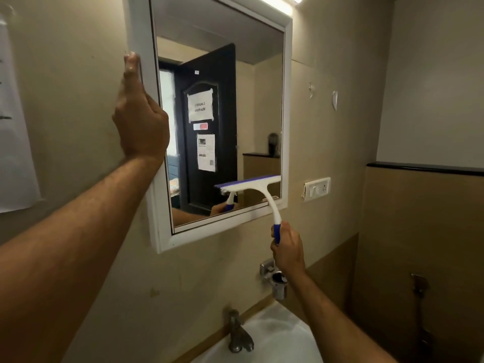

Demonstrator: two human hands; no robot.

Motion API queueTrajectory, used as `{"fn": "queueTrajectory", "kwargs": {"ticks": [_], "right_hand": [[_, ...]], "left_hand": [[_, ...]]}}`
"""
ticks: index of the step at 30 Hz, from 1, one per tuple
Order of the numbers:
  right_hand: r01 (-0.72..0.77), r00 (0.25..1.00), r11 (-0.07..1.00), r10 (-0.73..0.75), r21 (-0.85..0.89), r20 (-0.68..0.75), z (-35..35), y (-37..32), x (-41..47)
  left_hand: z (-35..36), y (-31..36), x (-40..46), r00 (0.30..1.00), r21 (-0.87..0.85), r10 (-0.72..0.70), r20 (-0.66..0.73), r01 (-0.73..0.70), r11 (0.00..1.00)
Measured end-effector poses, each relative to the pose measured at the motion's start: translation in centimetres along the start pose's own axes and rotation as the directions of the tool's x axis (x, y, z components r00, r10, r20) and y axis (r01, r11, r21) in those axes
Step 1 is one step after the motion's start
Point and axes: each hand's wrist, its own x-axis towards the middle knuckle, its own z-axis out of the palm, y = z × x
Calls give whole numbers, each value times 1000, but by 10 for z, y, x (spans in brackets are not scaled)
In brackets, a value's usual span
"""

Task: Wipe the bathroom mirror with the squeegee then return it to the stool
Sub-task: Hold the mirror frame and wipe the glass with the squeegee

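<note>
A white-framed mirror point(262, 100) hangs on the beige wall and reflects a dark door with papers taped to it. My left hand point(138, 119) grips the mirror's left frame edge, fingers wrapped around it. My right hand point(286, 248) is closed on the blue grip of a white squeegee point(264, 195). The squeegee's blue-edged blade lies against the glass near the mirror's lower right corner. The stool is not in view.
A white sink point(275, 336) with a metal tap point(238, 334) sits below. A chrome cup holder point(277, 281) is fixed to the wall under my right hand. A switch plate point(317, 188) is right of the mirror, a paper sheet point(15, 142) left.
</note>
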Motion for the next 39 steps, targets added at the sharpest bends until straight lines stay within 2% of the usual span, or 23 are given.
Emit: {"fn": "queueTrajectory", "kwargs": {"ticks": [7,15,21,25,34,39], "right_hand": [[23,999,999,-20,42,-50,23,-49,36],[-35,996,999,37,26,-87,8,30,9],[13,999,999,-12,33,-40,2,6,16],[-17,997,998,22,55,-78,11,-8,32],[-6,999,1000,7,13,-53,1,39,5],[30,999,1000,-29,11,-39,-2,24,11]], "left_hand": [[1,-2,1,1000,-29,16,15,-16,999],[2,-3,0,999,-29,32,2,-32,999],[2,-1,1,1000,-28,24,-5,-25,999],[1,0,1,999,-18,41,-11,-41,999],[0,1,0,999,-12,38,3,-38,999],[1,0,0,1000,-3,19,7,-19,1000]]}}
